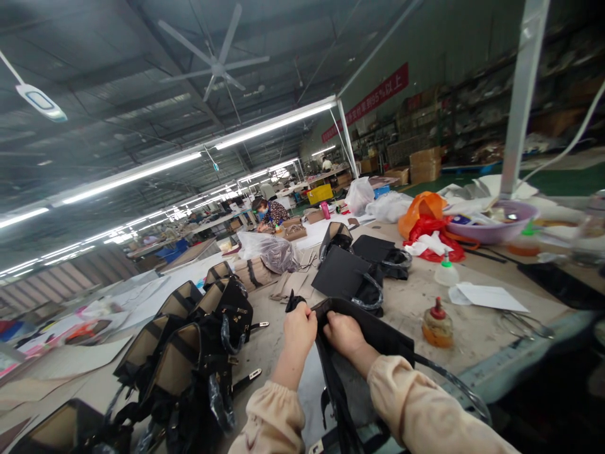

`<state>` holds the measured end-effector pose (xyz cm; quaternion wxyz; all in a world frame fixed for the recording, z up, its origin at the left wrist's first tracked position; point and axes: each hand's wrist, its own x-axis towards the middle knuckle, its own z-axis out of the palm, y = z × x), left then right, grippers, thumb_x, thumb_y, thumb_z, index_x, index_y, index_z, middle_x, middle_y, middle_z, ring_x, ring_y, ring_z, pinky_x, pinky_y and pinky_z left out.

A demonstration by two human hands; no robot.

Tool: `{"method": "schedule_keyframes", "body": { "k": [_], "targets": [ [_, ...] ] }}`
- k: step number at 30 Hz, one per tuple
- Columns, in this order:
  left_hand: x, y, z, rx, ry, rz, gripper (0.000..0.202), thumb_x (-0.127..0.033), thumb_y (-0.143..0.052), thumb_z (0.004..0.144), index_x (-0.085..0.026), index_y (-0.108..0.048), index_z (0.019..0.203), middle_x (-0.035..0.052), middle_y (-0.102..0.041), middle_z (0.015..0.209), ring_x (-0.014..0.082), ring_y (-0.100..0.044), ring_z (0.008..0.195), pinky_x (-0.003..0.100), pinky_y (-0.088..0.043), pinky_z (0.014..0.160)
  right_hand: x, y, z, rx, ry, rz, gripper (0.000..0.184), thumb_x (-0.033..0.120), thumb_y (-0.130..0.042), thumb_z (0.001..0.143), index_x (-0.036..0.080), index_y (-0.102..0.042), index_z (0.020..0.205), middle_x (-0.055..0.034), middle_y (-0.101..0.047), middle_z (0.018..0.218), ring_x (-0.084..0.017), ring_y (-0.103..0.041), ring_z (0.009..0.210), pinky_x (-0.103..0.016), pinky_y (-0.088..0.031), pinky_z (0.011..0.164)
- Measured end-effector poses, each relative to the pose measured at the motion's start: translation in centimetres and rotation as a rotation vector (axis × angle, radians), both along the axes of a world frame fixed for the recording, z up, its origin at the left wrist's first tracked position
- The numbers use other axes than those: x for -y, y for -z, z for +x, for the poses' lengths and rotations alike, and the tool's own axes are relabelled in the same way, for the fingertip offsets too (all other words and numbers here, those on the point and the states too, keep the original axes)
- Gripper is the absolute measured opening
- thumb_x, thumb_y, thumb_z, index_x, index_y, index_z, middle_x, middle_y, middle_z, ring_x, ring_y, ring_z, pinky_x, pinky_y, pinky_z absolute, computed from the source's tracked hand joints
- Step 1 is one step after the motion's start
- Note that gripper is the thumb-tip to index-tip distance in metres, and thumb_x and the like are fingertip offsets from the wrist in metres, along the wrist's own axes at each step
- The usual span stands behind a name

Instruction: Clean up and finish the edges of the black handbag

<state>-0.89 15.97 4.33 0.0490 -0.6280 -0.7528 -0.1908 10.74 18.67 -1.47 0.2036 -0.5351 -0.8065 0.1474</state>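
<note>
Left hand [301,328] and right hand [346,333] grip a bag [390,331] at the near edge of the table [409,299]; more bags [178,360] stand nearer its left edge. A bottle [437,326] stands near the near edge.

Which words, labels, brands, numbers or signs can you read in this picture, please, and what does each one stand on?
"交付率到95%以上": on the red banner along the back wall; its opening characters are too blurred to read, and "率到" is less certain.
Pink container: too small to read any label.
Cardboard box: no readable marking.
Black handbag being handled: no readable text.
</note>
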Motion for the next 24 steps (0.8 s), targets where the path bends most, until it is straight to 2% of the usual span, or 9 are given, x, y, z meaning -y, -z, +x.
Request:
{"method": "schedule_keyframes", "body": {
  "k": [24],
  "targets": [
    [-0.29,0.35,-0.03,0.005,-0.016,0.004,0.010,-0.025,-0.053,0.082,-0.018,-0.059,0.077,0.0028,-0.066,0.072,0.0170,-0.062,0.072,0.026,-0.035,0.062,-0.04,-0.24,0.48,0.000,-0.030,0.020,0.020,0.012,-0.042,0.083,0.012,-0.060,0.092,-0.0119,-0.069,0.089,-0.021,-0.066,0.083,-0.026,-0.044,0.068]
  ]
}}
